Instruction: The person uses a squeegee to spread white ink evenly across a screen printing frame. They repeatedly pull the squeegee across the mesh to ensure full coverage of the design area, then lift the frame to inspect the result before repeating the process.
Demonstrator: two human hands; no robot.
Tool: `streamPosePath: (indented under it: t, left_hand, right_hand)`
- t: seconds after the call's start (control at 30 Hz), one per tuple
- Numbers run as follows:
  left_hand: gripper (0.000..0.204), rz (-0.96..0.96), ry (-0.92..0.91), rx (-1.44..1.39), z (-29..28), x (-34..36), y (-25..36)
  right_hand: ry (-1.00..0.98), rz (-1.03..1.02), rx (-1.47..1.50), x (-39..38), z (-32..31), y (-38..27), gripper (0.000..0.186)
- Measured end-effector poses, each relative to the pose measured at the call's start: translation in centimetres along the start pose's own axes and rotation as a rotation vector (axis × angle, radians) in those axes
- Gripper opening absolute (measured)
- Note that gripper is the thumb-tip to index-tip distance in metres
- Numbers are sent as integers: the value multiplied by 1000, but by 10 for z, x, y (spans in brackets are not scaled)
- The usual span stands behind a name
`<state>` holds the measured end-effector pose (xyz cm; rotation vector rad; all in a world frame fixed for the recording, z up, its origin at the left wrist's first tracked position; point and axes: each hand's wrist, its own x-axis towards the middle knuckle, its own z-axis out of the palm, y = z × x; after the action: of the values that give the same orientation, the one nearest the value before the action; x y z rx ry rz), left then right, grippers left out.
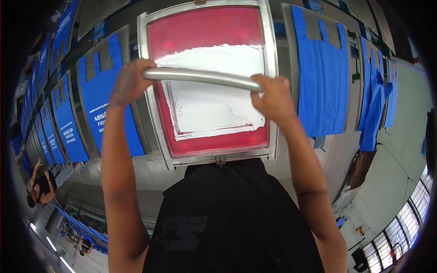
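My left hand [130, 83] and my right hand [274, 98] are closed around the two ends of a squeegee's long, silvery handle [202, 76]. It spans a screen-printing frame [272, 41] from side to side, close above my body. Inside the metal border is a red screen mesh [205, 27]. Thick white ink [214, 109] covers much of its middle, both beyond the handle and on the near side. The handle hides the squeegee's lower edge, so its contact with the mesh cannot be made out.
Blue cloth bags lie flat on boards in a row, one bag [107, 102] left of the frame and another bag [323, 86] to its right. Further right, a blue bag [373, 104] hangs crumpled over its board. Another person [43, 184] stands at the far left.
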<state>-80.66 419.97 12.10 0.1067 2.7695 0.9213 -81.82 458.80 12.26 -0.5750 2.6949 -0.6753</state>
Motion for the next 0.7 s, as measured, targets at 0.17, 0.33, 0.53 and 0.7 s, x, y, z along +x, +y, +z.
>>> streamPosePath:
  t: [0.17, 0.33, 0.53, 0.7]
  left_hand:
    - [43, 21, 398, 120, 71, -41, -26]
    - [42, -59, 382, 200, 117, -73, 1]
    - [40, -45, 298, 30, 94, -108, 19]
    - [40, -266, 352, -92, 107, -160, 70]
  right_hand:
    - [222, -245, -242, 58, 20, 20, 37]
    - [57, -120, -302, 11, 55, 24, 37]
    - [63, -230, -380, -1, -2, 10, 38]
    - [-70, -425, -481, 74, -36, -30, 40]
